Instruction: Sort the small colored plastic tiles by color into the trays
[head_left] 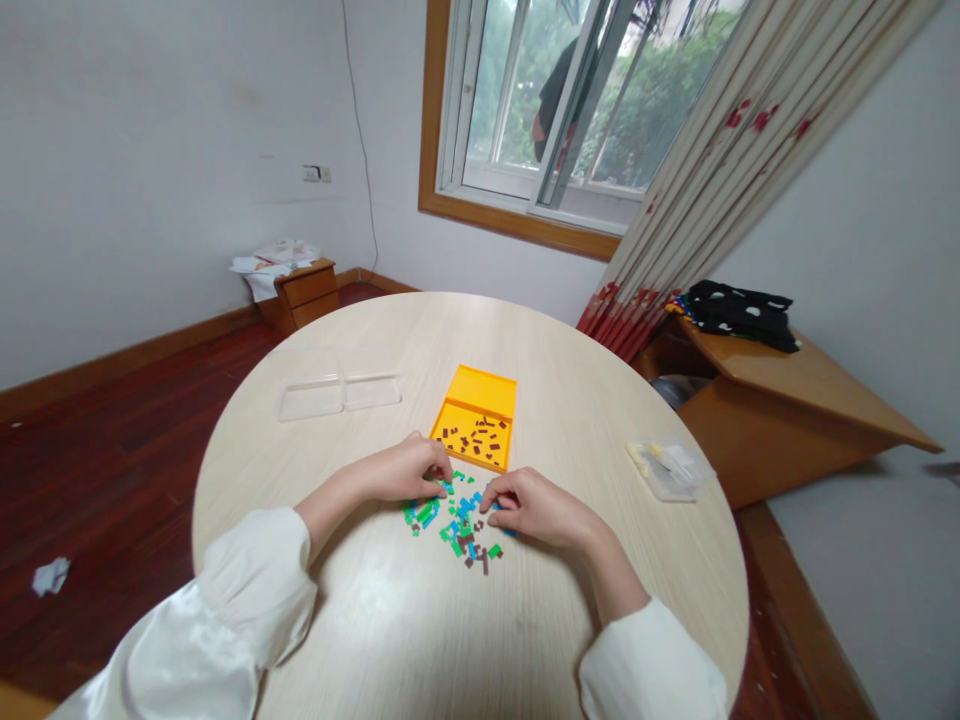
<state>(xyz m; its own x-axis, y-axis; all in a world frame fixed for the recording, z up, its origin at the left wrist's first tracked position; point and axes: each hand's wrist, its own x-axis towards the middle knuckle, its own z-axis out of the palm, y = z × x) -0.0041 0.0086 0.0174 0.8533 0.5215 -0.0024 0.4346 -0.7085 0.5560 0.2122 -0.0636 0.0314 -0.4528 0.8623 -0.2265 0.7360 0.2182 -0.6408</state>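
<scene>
A loose pile of small green, blue and brown building bricks [463,525] lies on the table between my hands. My left hand [411,468] is at the pile's upper left, beside the near left corner of an open yellow box [484,385]. Its thumb and fingers are curled together; whatever they hold is too small to make out. Over the pile's right side, my right hand [529,505] has thumb and index finger drawn close in a pinch, and I cannot make out anything in it. Many brown bricks [480,435] lie scattered inside the yellow box, whose lid is folded back.
Two clear plastic trays [311,400] stand at the left of the round table [360,620]. A clear container [667,470] with yellowish contents is near the right edge. Beyond are a small cabinet [307,290], a tilted wooden piece [787,420] and a curtain [697,170].
</scene>
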